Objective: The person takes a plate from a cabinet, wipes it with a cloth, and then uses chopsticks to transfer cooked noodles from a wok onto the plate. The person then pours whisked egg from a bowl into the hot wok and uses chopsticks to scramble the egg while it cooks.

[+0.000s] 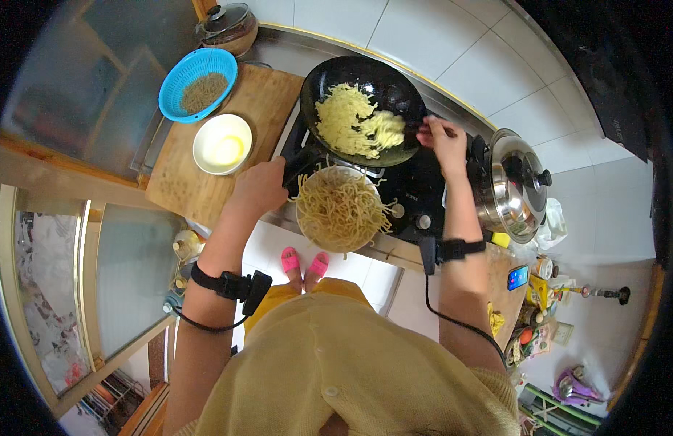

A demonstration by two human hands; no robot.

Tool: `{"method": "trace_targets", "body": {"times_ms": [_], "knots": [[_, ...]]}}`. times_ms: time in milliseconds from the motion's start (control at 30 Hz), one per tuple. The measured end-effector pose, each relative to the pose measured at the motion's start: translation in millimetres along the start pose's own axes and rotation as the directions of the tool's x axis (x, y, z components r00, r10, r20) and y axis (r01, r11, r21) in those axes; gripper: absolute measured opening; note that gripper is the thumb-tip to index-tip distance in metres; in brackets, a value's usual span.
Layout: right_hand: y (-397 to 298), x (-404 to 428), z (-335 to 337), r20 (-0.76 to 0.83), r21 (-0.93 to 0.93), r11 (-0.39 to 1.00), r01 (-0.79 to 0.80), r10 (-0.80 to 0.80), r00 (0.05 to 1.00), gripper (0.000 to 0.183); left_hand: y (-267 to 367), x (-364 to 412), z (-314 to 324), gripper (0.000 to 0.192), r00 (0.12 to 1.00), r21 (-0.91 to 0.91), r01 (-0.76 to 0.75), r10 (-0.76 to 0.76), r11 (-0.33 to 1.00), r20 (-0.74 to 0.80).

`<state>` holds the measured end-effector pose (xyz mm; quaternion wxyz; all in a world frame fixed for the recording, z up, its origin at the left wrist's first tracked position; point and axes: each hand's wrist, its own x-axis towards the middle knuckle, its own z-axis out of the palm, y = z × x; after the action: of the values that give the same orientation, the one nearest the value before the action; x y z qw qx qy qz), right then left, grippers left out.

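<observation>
A black wok (362, 70) on the gas stove holds pale yellow scrambled egg (342, 117). My left hand (258, 188) is closed around the wok's dark handle (302, 162). By the wok's right rim is my right hand (442, 140), blurred, its fingers curled on a dark utensil that barely shows against the black pan. Some egg near that hand is blurred too. In front of the wok, at the stove's edge, a bowl is heaped with cooked noodles (343, 210), several hanging over its rim. A white bowl (203, 143) with yellow egg residue stands on the wooden board (178, 182).
A blue plastic basket (170, 92) with brownish shreds sits at the board's back left. Behind it is a lidded pot (227, 30). A large steel pot (513, 185) stands right of the stove. Further right are a phone (517, 278) and assorted packets and jars.
</observation>
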<state>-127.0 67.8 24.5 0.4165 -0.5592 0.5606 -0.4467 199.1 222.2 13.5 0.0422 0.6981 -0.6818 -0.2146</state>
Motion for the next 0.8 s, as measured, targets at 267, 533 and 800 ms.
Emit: {"method": "trace_targets", "body": {"times_ms": [267, 533, 800], "knots": [[-27.7, -33.6, 42.5, 0.396, 0.111, 0.991, -0.077, 0.027, 0.918, 0.030, -3.8, -7.1, -4.0, 0.025, 1.000, -0.030, 0.028, -0.028, 0.999, 0.005], [3.9, 8.6, 58.7, 0.179, 0.052, 0.998, 0.038, -0.046, 0.983, 0.030, -2.4, 0.5, 0.9, 0.025, 1.000, -0.032, -0.019, 0.019, 0.999, -0.003], [2.0, 4.6, 3.7, 0.102, -0.032, 0.999, 0.007, -0.003, 0.995, 0.027, 0.4, -0.5, 2.2, 0.023, 0.998, -0.038, -0.024, 0.022, 0.999, -0.057]]}}
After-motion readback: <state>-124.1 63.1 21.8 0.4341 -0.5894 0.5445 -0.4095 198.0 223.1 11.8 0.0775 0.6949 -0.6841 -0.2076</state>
